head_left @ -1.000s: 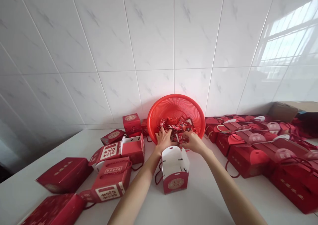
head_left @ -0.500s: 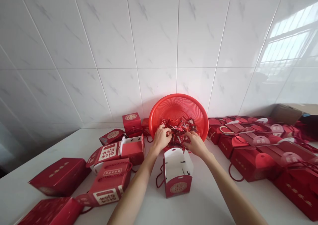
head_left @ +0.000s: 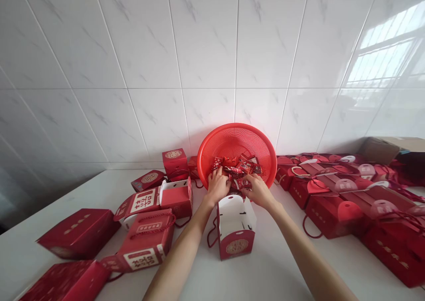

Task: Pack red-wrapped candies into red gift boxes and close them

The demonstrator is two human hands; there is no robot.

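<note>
A red plastic mesh basket [head_left: 236, 135] leans tilted toward me against the wall, with red-wrapped candies [head_left: 247, 164] in its lower part. My left hand [head_left: 218, 186] reaches over the basket's front rim, fingers apart on the left side of the candies; its fingertips are partly hidden among them. At the right of the pile my right hand [head_left: 259, 190] is closed, thumb and fingers pinching a red candy packet. Just in front of the basket stands an open red gift box [head_left: 237, 246], its white inside showing and a red cord at its left.
Several red gift boxes [head_left: 78, 232] lie left, one of them an open box [head_left: 175, 199]. Rows of closed red boxes [head_left: 335, 217] with cord handles fill the right side. A cardboard box [head_left: 381, 150] stands at the back right, and a tiled wall [head_left: 209, 110] backs the white table [head_left: 265, 270].
My left fingers have spread and reached further into the candies. My right hand has shifted slightly left, its fingers on a packet. The view has moved a little.
</note>
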